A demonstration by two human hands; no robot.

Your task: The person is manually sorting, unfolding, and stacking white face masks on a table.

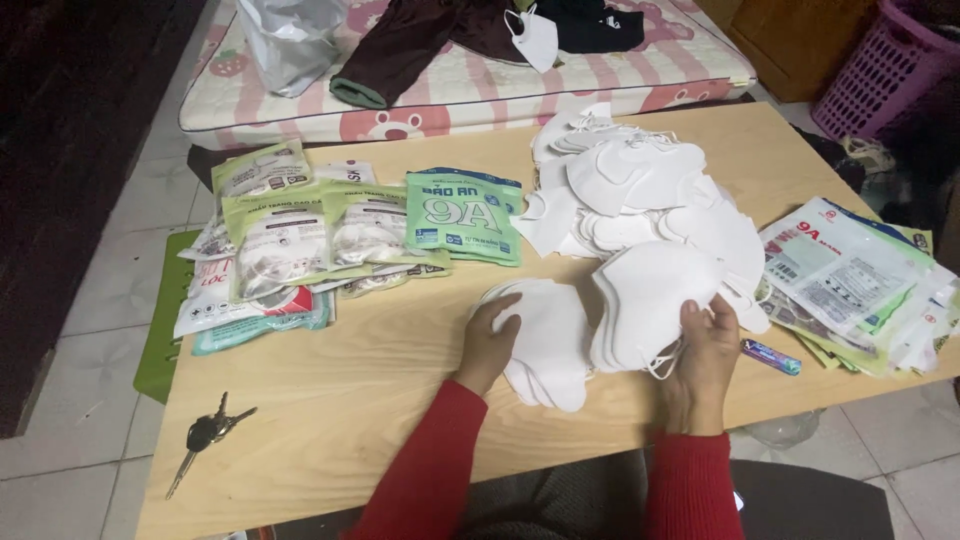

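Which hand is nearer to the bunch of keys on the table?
Left. The left hand rests on a mask stack, right of the keys. The right hand holds another stack farther right.

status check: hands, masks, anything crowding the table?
Left hand flat on fanned stack of white masks. Right hand gripping a second mask bundle. Loose mask pile behind; packets left, keys near edge.

A bunch of dark metal keys (205,433) lies near the front left corner of the pale wooden worktop (340,400). Sealed green and white plastic packets (300,240) overlap at the back left; flat empty packets (860,285) pile at the right edge, a small blue tube (770,356) just beside them. A pink plastic basket (880,70) stands behind.
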